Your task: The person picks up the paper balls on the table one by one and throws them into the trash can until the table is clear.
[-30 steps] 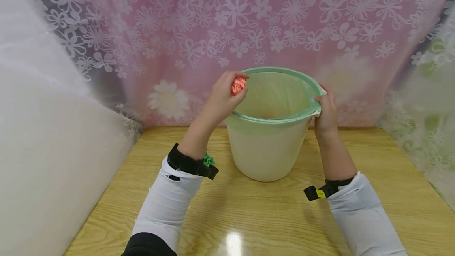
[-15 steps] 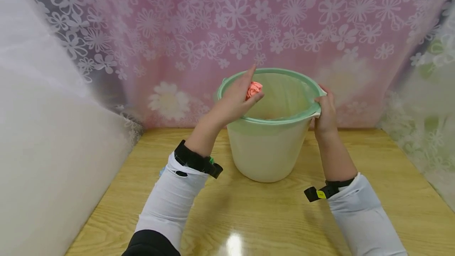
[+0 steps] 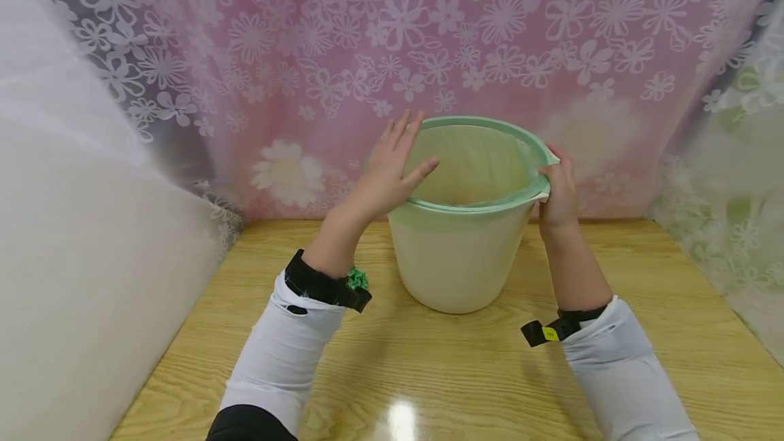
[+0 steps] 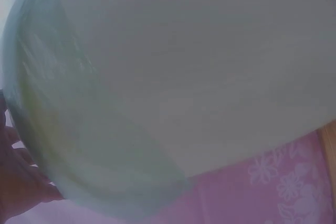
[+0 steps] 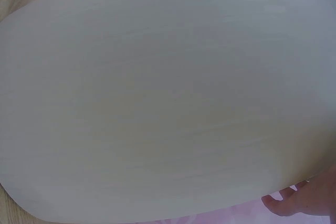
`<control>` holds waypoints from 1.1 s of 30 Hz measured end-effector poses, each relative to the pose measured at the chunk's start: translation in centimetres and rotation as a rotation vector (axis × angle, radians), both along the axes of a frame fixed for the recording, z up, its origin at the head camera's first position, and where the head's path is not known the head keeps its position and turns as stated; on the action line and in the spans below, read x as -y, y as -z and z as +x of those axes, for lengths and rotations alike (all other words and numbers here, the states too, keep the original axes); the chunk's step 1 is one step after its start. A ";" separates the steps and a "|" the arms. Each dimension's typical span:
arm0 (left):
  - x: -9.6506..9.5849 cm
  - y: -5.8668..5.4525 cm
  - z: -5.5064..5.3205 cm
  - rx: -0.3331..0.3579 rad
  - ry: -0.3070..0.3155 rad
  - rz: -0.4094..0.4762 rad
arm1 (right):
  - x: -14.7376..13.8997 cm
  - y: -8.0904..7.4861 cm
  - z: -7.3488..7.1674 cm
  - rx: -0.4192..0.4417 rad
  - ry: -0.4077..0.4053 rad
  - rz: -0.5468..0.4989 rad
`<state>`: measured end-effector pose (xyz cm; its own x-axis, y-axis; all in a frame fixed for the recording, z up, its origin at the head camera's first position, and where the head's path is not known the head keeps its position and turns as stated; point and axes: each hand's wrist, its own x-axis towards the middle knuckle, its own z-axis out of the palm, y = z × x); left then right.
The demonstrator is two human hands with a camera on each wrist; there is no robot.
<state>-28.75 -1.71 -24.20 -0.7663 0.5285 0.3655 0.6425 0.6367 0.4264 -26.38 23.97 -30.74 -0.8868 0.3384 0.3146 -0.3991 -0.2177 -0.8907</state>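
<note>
A pale trash bin lined with a thin green plastic bag stands upright on the table. At its left rim my left hand is spread, fingers straight and thumb apart, holding nothing; whether it touches the rim I cannot tell. The right hand grips the opposite side of the rim, thumb on top and fingers outside. Both wrist views are filled mostly by the bin wall. A crumpled green paper ball lies left of the bin, partly behind my left wristband. The bin's bottom inside is hidden.
The wooden table extends in front of the bin and to both sides. Behind it hangs a pink flowered curtain. White sheeting closes off the left side, and a flowered curtain the right.
My left hand moved right over the bin with a crumpled coral-red paper ball, then came back left with its fingers spread. The ball is out of sight now. The right hand stayed in place.
</note>
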 end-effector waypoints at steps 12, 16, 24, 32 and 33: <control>5.5 1.4 0.8 -0.006 -0.024 0.174 | 0.1 -0.3 -0.1 -0.009 -0.003 -0.006; 8.0 2.0 1.2 0.035 -0.068 0.202 | -0.2 -0.5 -0.1 -0.016 -0.005 -0.002; 13.5 5.0 1.7 0.109 -0.214 0.171 | -0.2 -0.4 0.1 0.022 0.028 0.002; 18.0 10.1 2.3 0.207 -0.272 0.062 | 0.2 0.1 0.0 0.036 0.019 0.021; 18.5 10.8 2.4 0.216 -0.274 0.048 | 0.3 0.1 0.0 0.036 0.019 0.019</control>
